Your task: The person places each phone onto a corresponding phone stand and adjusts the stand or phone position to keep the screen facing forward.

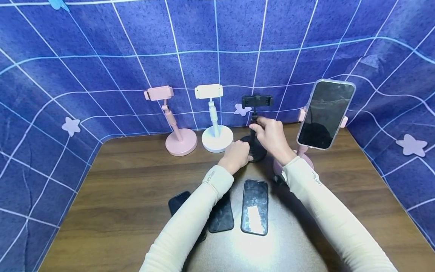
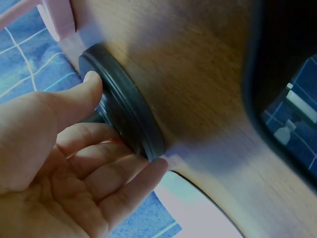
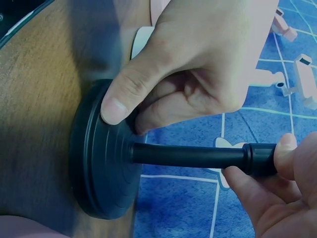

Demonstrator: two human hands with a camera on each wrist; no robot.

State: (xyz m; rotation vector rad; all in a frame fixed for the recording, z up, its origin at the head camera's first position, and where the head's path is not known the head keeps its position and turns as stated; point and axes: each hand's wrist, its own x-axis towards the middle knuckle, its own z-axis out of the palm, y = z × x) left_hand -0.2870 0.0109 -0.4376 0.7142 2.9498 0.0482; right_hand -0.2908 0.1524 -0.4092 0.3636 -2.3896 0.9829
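A black phone stand (image 1: 257, 101) stands upright on the table, its clamp holding nothing. My left hand (image 1: 236, 155) is at its round base (image 1: 259, 153), thumb on the base's top and fingers around the rim, as the left wrist view shows for the hand (image 2: 74, 158) and base (image 2: 121, 104). With thumb and fingers my right hand (image 1: 272, 136) pinches the collar high on the pole; in the right wrist view this hand (image 3: 282, 188) is at the right, on the black collar (image 3: 260, 158), while the left hand (image 3: 183, 64) touches the base (image 3: 106, 158).
A pink stand (image 1: 181, 142) and a white stand (image 1: 217, 139) are left of the black one. At the right, another pink stand holds a phone (image 1: 326, 113). Nearer lie a phone (image 1: 255, 207), another phone (image 1: 221, 215) and a third (image 1: 179, 201) partly under the left sleeve.
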